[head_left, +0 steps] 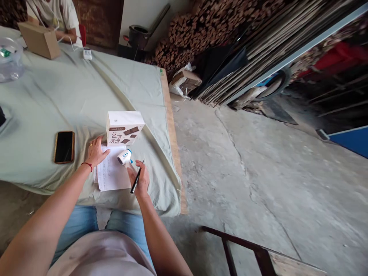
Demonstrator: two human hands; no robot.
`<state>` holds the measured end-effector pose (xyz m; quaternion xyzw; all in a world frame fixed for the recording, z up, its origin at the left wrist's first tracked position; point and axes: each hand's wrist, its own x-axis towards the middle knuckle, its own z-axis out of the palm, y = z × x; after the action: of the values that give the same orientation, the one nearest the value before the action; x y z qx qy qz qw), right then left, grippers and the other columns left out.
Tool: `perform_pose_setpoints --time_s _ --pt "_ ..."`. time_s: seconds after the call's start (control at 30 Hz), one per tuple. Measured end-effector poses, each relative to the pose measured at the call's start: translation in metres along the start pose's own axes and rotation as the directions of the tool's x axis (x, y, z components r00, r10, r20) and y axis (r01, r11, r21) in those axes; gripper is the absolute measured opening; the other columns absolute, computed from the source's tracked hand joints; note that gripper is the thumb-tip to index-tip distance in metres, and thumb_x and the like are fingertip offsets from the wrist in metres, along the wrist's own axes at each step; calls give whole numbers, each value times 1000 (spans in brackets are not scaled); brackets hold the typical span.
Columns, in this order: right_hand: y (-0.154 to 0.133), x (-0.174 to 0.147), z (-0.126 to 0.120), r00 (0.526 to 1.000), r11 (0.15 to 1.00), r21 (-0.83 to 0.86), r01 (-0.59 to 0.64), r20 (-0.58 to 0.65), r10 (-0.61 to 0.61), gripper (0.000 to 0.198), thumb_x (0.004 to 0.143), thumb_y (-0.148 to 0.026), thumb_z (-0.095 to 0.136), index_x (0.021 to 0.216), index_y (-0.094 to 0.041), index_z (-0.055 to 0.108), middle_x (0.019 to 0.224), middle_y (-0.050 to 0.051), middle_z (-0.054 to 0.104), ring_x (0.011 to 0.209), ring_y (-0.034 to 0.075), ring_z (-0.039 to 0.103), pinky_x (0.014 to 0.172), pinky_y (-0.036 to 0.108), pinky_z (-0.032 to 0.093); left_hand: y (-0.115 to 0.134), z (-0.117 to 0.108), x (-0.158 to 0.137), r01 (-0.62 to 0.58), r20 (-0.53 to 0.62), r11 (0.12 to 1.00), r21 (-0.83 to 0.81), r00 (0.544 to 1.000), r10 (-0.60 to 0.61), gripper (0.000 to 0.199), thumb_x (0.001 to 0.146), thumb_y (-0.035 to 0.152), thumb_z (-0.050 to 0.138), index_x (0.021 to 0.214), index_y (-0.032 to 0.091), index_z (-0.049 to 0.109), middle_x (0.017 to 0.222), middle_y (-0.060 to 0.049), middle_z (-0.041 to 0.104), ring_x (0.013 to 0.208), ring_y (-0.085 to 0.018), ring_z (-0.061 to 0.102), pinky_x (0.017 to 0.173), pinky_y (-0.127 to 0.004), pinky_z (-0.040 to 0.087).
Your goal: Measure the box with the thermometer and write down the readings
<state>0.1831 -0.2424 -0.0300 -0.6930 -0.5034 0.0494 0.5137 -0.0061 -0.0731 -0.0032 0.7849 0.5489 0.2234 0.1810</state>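
Note:
My left hand (97, 152) lies with its fingers apart on the left edge of a handwritten paper sheet (110, 177), its fingertips at the lower left of a white "Super Meal" box (125, 128). A black pen (135, 181) slants across my right hand (142, 180), held in it. A white gun-shaped thermometer (124, 156) with blue buttons is over the sheet, just beyond my right thumb. Its handle runs toward my right fingers; whether they grip it I cannot tell. Left of my left hand a phone (64, 147) lies screen up, dark.
Green cloth (86, 90) covers the table, with a wooden edge (172, 134) along its right. Across it sits another person (67, 23) behind a cardboard box (39, 40). A clear plastic tub (10, 61) stands at far left. A bench (293, 264) is at lower right.

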Motion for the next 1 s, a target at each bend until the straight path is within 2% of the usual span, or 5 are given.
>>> perform_pose_setpoints --time_s 0.13,0.3,0.5,0.7,1.0 --pt "11 9 14 993 999 8 -44 111 43 35 85 -55 67 99 -23 64 107 11 74 98 26 67 89 43 52 -2 6 35 -20 36 996 -90 999 23 81 75 32 74 150 19 45 150 -14 58 144 -36 49 122 -52 39" --pt "-1 11 24 972 933 272 -234 74 222 28 74 -45 75 89 -24 62 105 6 76 89 22 68 80 35 52 -10 6 42 -5 -7 990 -139 1000 4 68 83 41 68 145 20 52 140 -13 66 135 -36 57 118 -55 41" --pt "-45 70 30 894 584 736 -342 63 443 42 75 -55 76 89 -25 51 76 -2 68 71 17 64 67 31 49 -14 8 42 -44 -47 987 -153 998 38 52 98 53 46 137 19 59 130 -13 71 126 -33 62 113 -53 45" --pt "-78 137 56 843 309 890 -334 135 521 48 71 -57 77 83 -26 43 73 -3 70 63 14 63 58 27 46 -13 14 42 14 -50 998 -61 999 -17 55 101 54 40 140 19 56 137 -15 67 133 -34 57 116 -55 41" --pt "-71 146 83 861 332 894 -299 102 499 51 68 -56 82 86 -27 44 71 -7 66 67 14 67 67 31 55 -11 12 38 -12 -27 1000 -4 1000 12 57 103 54 34 143 18 54 137 -17 66 135 -33 57 115 -54 42"
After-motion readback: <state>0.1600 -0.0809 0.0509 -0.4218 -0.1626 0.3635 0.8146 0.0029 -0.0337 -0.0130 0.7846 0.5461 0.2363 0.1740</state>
